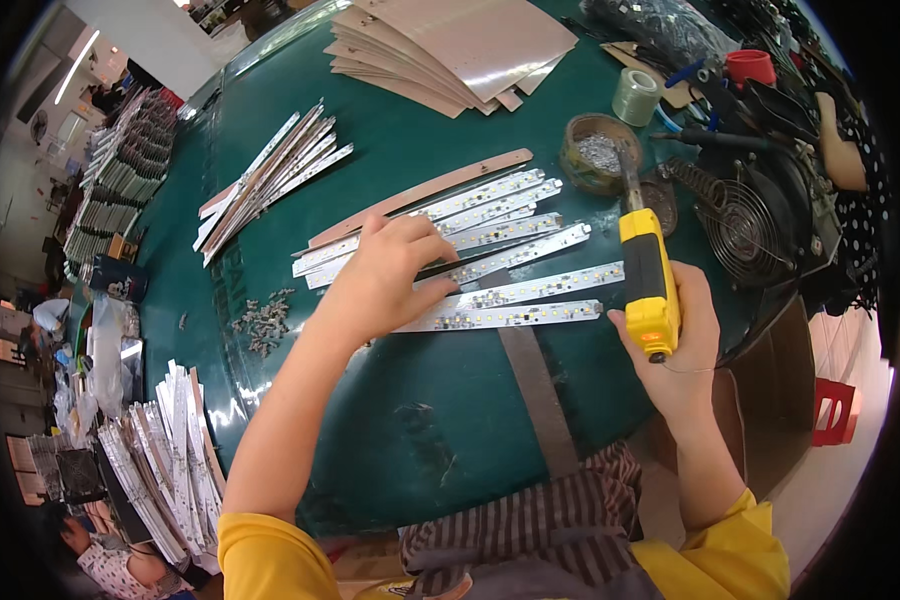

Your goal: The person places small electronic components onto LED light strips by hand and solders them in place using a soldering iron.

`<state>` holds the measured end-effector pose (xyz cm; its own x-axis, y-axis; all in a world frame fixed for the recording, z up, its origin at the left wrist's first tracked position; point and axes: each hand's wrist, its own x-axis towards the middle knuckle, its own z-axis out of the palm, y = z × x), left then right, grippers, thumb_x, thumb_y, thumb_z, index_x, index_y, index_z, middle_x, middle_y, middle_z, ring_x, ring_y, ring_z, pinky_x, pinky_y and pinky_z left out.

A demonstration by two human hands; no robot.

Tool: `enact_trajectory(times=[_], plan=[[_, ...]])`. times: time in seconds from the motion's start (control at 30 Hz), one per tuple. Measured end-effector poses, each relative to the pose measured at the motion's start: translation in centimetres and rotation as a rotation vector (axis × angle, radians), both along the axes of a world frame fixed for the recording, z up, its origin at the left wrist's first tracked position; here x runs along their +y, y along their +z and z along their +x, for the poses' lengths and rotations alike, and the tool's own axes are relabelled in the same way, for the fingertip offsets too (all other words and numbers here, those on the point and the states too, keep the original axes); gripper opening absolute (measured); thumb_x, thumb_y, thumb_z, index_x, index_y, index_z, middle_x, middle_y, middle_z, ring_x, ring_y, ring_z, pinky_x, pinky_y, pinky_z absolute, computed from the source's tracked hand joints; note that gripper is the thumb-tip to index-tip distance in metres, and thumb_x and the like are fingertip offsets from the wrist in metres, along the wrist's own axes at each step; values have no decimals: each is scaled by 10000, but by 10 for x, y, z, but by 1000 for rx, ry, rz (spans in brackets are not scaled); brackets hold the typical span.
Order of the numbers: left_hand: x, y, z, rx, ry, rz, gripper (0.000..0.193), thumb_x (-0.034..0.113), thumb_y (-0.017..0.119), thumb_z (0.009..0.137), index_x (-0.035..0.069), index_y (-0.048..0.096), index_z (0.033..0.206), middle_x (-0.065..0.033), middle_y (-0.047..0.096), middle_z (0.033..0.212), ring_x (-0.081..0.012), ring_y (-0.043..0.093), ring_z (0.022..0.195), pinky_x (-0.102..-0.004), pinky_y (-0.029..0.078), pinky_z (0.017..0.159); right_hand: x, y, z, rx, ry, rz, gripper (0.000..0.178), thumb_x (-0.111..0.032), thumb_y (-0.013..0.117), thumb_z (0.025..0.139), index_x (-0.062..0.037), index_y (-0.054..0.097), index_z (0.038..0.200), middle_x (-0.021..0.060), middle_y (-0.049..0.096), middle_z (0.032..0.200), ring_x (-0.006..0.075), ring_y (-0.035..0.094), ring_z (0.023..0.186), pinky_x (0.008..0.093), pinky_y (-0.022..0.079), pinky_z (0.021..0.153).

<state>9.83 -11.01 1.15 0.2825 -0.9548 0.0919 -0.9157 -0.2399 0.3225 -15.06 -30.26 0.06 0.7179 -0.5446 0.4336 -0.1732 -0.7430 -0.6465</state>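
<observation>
Several white LED strips (515, 236), dotted with small yellow chips, lie fanned out on the green tabletop in front of me. My left hand (392, 272) rests over their left part, thumb and bent fingers closing on one LED strip; the exact grip is partly hidden. In my right hand (692, 350) is a yellow and black soldering gun (648, 285), its metal tip pointing away toward a round tin (588, 152) of silvery bits. The nearest LED strip (530, 315) ends just left of the gun. A thin wire trails from the gun's lower end.
Another bundle of strips (270, 180) lies at the far left, near scattered small metal parts (263, 322). Flat copper-coloured sheets (460, 45) are stacked at the back. A solder spool (635, 97) and a small fan (745, 228) stand at the right. A person (120, 565) sits at lower left.
</observation>
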Motion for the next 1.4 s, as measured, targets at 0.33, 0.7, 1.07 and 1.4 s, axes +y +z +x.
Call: enact_trajectory(times=[0.33, 0.7, 1.07, 1.4], plan=[[-5, -12, -15, -73, 29, -41, 219, 50, 721, 775, 33, 684, 990, -100, 670, 943, -290, 633, 867, -400, 494, 804, -8, -2, 5, -26, -26, 33, 486, -36, 805, 763, -26, 523, 1159, 89, 556, 979, 197, 565, 854, 282, 466, 799], [7, -44, -31, -184, 43, -336, 319, -12, 690, 764, 20, 686, 1081, -114, 663, 963, -295, 646, 859, -383, 538, 752, -9, -5, 13, 127, -6, 201, 520, -26, 813, 715, -36, 548, 1162, 126, 644, 925, 251, 658, 814, 286, 498, 771], [20, -40, -49, 24, -82, -381, 348, -19, 736, 757, 56, 709, 1095, -109, 678, 1096, -269, 664, 935, -356, 553, 776, 22, 9, -28, -70, 90, 328, 357, -31, 713, 799, -17, 544, 1113, 80, 632, 889, 132, 620, 775, 250, 468, 718], [15, -8, -30, 501, -7, -91, 239, 27, 804, 717, 58, 761, 951, -97, 734, 1016, -225, 669, 981, -338, 510, 849, 29, 1, -43, -106, -8, 326, 331, 13, 712, 839, -27, 545, 1122, 37, 622, 933, 85, 581, 772, 226, 457, 722]])
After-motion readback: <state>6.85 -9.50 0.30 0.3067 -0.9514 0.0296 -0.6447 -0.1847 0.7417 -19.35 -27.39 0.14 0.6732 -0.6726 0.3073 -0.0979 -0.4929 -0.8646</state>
